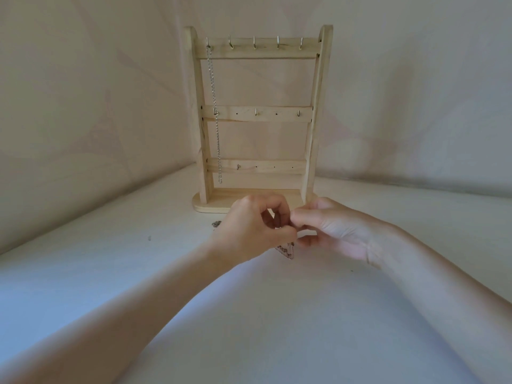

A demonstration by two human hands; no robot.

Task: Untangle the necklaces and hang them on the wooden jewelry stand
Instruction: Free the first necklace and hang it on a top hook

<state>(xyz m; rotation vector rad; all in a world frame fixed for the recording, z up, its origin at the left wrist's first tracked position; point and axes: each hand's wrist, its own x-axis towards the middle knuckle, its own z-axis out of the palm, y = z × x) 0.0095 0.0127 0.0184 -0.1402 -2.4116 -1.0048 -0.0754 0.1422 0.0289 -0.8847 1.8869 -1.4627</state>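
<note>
Head camera view: a wooden jewelry stand [256,117] stands upright at centre frame on a pale cloth-covered surface [277,314]. One silver chain [214,112] already hangs from the leftmost top hook, at the stand's upper left. Just below the stand's base, the left hand [249,230] and right hand [332,231] meet, fingertips pinching a dark tangle of necklaces [286,250] that dangles beneath them. A small metal piece [217,223] lies left of the hands. Judging by this, untangling is under way, with most hooks unfilled.
</note>
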